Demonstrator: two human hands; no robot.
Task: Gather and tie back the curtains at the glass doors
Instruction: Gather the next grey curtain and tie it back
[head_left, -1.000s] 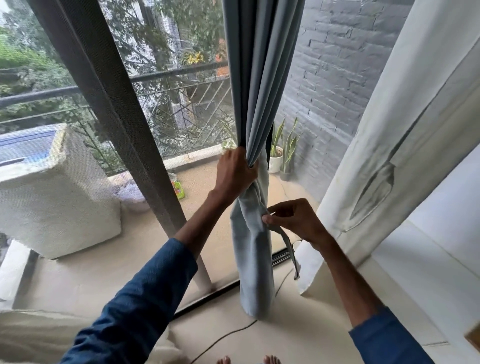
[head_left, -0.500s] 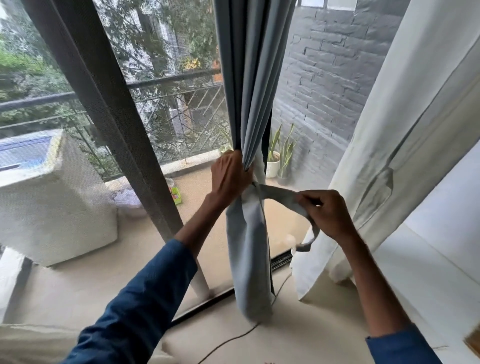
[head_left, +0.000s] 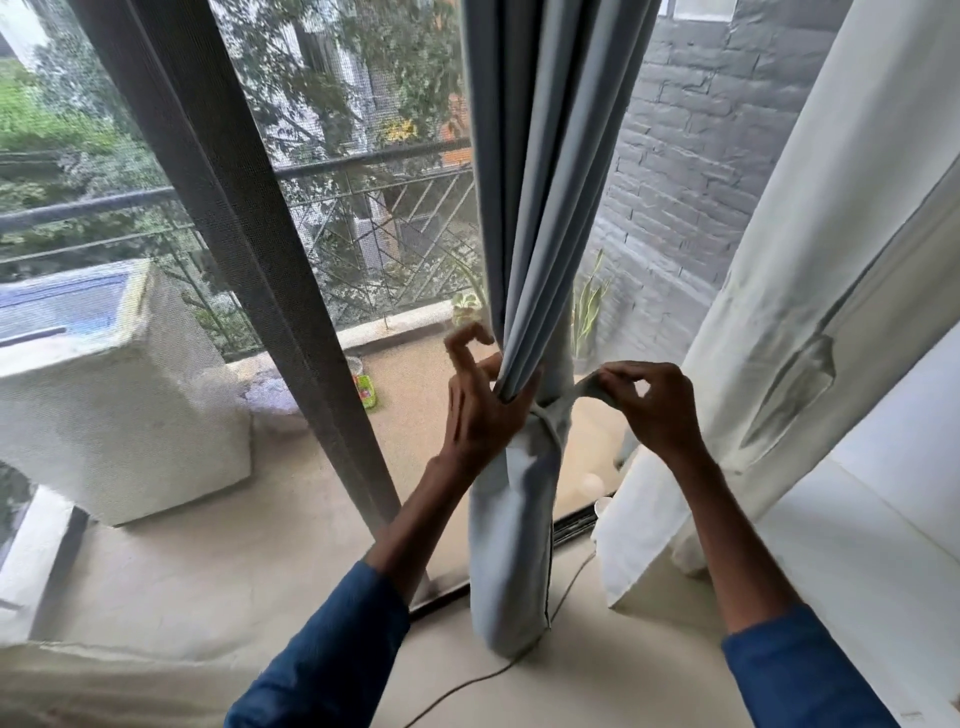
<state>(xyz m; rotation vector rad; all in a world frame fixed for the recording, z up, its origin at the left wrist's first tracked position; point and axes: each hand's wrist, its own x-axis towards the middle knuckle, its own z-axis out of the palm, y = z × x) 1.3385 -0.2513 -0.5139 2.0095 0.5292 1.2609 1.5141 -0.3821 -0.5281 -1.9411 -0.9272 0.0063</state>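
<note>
Currently the gathered curtain (head_left: 535, 234) hangs between the hands. The left hand (head_left: 480, 415) rests spread against its folds without gripping; the right hand (head_left: 657, 410) pinches the tie strip (head_left: 587, 387). Risk: folds may fan out, or the strip slip, if tension drops.

Cut off at the upper edge: grey curtain (head_left: 545, 156). Blurred by motion: upper fingers of left hand (head_left: 480, 410), grip on the folds not clear. Hidden behind the folds: far part of tie strap (head_left: 584, 387), pots of plants (head_left: 589, 306). Too small to read: green packet (head_left: 366, 391) outside.
</note>
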